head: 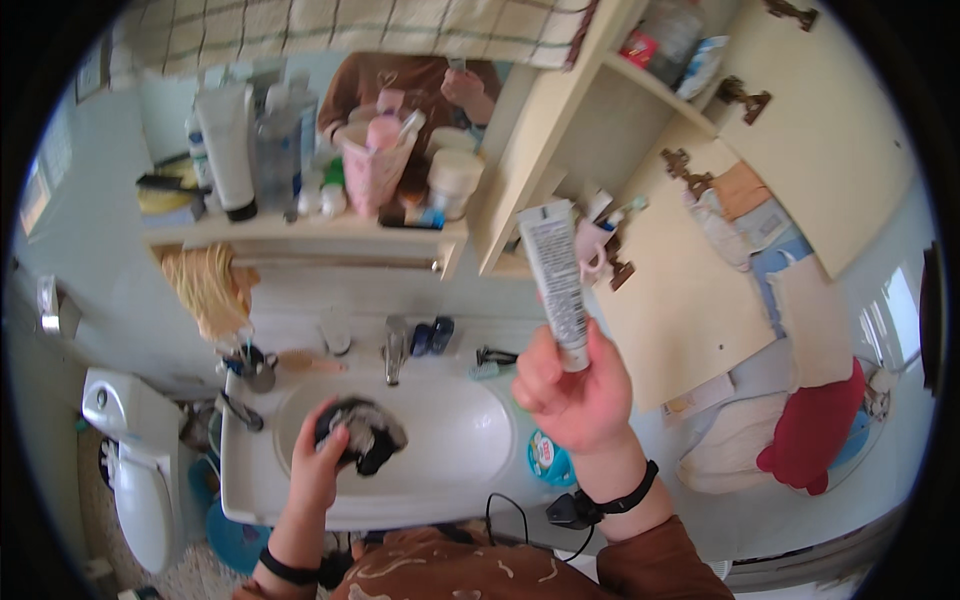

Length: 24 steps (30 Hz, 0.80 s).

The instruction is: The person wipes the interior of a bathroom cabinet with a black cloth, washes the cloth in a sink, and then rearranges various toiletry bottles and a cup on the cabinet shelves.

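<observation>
My right hand [574, 394] holds up a white tube [556, 277] by its lower end, to the right of the washbasin; small print covers the side facing me. In my left hand [319, 450] is a black and grey item [365, 435], perhaps a cloth or brush; its exact kind cannot be told. That hand is over the left part of the white washbasin [450, 442]. Behind the basin stands a metal faucet [394, 351]. A turquoise round container [550, 456] with writing sits at the basin's right side, below my right wrist.
A shelf [322, 229] above the basin holds a pink cup [375, 169], tubes and jars. At right, a cabinet door [675, 300] stands open near hanging cloths. A cup of brushes [259, 371] and a razor-like item [244, 412] lie at the basin's left. A toilet [142, 487] is farther left.
</observation>
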Each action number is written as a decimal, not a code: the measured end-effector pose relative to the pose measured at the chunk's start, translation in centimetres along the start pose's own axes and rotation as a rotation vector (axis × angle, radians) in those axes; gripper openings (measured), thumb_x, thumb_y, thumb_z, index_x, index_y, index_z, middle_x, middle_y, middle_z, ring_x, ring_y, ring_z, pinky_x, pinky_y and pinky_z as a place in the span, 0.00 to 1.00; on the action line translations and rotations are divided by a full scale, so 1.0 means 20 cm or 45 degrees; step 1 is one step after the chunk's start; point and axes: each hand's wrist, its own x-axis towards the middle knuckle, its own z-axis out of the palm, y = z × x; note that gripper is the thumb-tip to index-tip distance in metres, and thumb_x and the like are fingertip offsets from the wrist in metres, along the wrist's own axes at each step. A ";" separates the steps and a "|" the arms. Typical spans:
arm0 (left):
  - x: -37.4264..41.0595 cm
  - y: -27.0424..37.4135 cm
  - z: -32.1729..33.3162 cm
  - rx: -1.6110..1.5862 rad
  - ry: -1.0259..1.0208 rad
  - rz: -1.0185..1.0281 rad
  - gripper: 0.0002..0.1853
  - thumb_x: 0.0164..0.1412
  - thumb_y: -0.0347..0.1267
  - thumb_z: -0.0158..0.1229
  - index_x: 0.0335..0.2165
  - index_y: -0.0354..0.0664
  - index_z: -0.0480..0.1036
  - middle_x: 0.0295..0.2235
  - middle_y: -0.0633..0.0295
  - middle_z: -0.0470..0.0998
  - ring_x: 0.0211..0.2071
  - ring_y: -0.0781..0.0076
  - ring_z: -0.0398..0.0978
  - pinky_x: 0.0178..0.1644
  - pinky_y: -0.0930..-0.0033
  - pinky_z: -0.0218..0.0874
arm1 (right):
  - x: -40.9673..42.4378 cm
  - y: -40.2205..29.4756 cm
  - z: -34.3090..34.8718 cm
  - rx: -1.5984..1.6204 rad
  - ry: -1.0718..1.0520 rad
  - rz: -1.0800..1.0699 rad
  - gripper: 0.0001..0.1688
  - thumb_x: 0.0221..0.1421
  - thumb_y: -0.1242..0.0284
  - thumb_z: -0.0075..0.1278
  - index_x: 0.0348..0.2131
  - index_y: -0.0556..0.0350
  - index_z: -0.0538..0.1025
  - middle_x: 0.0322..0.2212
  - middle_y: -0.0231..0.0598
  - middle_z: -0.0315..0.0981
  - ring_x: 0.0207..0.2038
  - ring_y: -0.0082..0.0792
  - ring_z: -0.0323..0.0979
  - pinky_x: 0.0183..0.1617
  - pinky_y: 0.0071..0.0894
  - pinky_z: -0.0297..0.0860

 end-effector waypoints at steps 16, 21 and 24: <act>-0.05 0.08 0.23 -0.165 -0.148 0.171 0.27 0.57 0.28 0.57 0.54 0.39 0.60 0.42 0.63 0.71 0.43 0.78 0.69 0.45 0.74 0.64 | -0.21 0.65 -0.07 -1.556 0.254 -0.374 0.22 0.47 0.82 0.56 0.43 0.68 0.70 0.29 0.39 0.71 0.26 0.21 0.67 0.23 0.17 0.64; -0.05 0.05 0.19 -0.095 -0.117 0.187 0.33 0.49 0.30 0.65 0.52 0.38 0.60 0.42 0.61 0.71 0.44 0.76 0.69 0.46 0.72 0.65 | -0.21 0.71 -0.10 -1.663 0.249 -0.296 0.21 0.46 0.82 0.57 0.42 0.67 0.71 0.26 0.39 0.72 0.25 0.23 0.68 0.21 0.18 0.63; -0.03 0.03 0.18 -0.012 -0.078 0.210 0.34 0.46 0.30 0.68 0.51 0.37 0.62 0.40 0.61 0.72 0.42 0.76 0.70 0.45 0.72 0.65 | -0.23 0.72 -0.10 -1.774 0.227 -0.226 0.22 0.45 0.81 0.57 0.42 0.67 0.71 0.25 0.41 0.72 0.23 0.28 0.70 0.21 0.20 0.63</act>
